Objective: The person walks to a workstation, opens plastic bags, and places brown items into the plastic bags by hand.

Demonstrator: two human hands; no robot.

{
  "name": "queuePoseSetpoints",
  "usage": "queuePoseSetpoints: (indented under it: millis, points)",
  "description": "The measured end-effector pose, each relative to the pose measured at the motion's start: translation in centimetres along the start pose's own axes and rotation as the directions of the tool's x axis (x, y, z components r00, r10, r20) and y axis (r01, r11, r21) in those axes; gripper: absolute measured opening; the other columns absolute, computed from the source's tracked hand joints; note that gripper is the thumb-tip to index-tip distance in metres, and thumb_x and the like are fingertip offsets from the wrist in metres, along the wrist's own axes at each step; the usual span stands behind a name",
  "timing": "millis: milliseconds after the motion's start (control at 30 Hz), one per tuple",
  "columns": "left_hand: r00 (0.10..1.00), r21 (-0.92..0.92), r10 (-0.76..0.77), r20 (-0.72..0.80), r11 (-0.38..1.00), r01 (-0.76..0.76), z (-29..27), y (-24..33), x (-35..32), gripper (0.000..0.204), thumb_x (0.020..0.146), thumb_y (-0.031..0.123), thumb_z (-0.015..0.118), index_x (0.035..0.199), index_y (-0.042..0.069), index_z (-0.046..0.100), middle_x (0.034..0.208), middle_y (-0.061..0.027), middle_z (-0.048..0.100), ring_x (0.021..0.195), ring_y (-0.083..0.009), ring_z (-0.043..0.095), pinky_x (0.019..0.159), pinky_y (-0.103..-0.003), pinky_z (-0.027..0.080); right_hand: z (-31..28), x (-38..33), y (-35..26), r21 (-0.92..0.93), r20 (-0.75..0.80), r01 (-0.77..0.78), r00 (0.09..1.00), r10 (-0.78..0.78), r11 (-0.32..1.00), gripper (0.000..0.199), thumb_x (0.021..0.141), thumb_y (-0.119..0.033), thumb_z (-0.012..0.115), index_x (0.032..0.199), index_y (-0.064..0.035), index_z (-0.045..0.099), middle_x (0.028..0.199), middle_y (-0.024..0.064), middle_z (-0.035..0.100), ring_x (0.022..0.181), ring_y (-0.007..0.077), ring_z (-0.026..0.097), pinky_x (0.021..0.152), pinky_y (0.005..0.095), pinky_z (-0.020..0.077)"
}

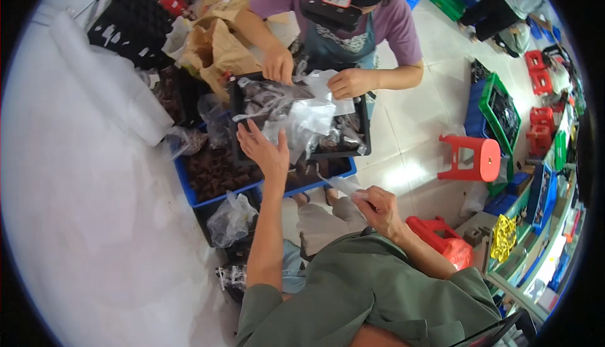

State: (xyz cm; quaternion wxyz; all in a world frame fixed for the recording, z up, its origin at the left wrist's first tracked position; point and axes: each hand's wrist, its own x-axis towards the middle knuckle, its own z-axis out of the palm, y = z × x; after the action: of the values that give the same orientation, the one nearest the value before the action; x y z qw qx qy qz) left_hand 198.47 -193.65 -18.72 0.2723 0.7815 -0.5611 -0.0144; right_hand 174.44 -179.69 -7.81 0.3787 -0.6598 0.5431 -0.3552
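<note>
Black plastic tray [362, 134] is my landmark; it rests across the blue crate [189, 189] of dark parts, keeping the work raised. My left hand [265, 151] lies open-fingered on its near edge, steadying it beside the clear bags [309, 120]. My right hand [376, 207], nearer me than the tray, pinches a clear bag strip [343, 186]. Beyond the tray, a co-worker's hands [315, 73] handle the same bags.

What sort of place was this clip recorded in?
Probably a small workshop or packing floor: a blue plastic crate full of small dark parts, a black tray of clear plastic bags that the left hand reaches into, and stacked coloured crates on the tiled floor.
</note>
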Motion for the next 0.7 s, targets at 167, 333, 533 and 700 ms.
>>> queuePoseSetpoints:
  millis: [167, 333, 533, 700]
  points:
    - [0.952, -0.633, -0.154, 0.266, 0.717, 0.293, -10.0, 1.4, -6.8, 0.038, 0.093, 0.013, 0.064, 0.125, -0.002, 0.051, 0.122, -0.0186, 0.054, 0.114, -0.0296, 0.054, 0.096, -0.038, 0.042, 0.7, 2.2, -2.1, -0.122, -0.003, 0.154, 0.988, -0.156, 0.98, 0.013, 0.078, -0.004, 0.07, 0.09, -0.0024, 0.067, 0.076, 0.0102, 0.065, 0.065, 0.0272, 0.061, 0.058, 0.0374, 0.0491]
    - [0.411, -0.39, 0.044, 0.911, -0.237, 0.89, -8.2, -1.2, -12.8, 0.021, 0.094, 0.014, 0.064, 0.109, 0.001, 0.059, 0.092, -0.0047, 0.067, 0.086, -0.0139, 0.064, 0.074, -0.028, 0.05, 4.5, 1.5, -1.7, -0.11, 0.367, 0.478, 0.835, -0.411, 0.872, 0.019, 0.074, -0.01, 0.071, 0.093, -0.0067, 0.067, 0.079, 0.0067, 0.063, 0.071, 0.0244, 0.061, 0.059, 0.037, 0.0508]
    - [0.576, -0.586, -0.164, 0.801, -0.012, 0.81, -9.4, -0.3, -12.8, 0.019, 0.094, 0.011, 0.061, 0.108, -0.001, 0.061, 0.092, -0.0042, 0.067, 0.075, -0.013, 0.063, 0.066, -0.028, 0.052, 7.0, 0.4, -0.5, -0.06, 0.539, 0.476, 0.755, -0.373, 0.877, 0.02, 0.085, -0.023, 0.067, 0.1, -0.0101, 0.068, 0.076, 0.0063, 0.064, 0.073, 0.0236, 0.065, 0.06, 0.0336, 0.0517]
    - [0.697, -0.689, -0.112, 0.708, 0.105, 0.717, -13.0, 0.2, -13.1, 0.017, 0.096, 0.008, 0.056, 0.108, -0.002, 0.062, 0.091, -0.0057, 0.067, 0.072, -0.0129, 0.063, 0.063, -0.027, 0.051, 2.0, 5.9, -2.9, 0.057, 0.443, -0.125, 0.892, 0.087, 0.991, 0.049, 0.085, -0.02, 0.073, 0.129, -0.0034, 0.057, 0.085, 0.0081, 0.07, 0.074, 0.0168, 0.067, 0.069, 0.0307, 0.0547]
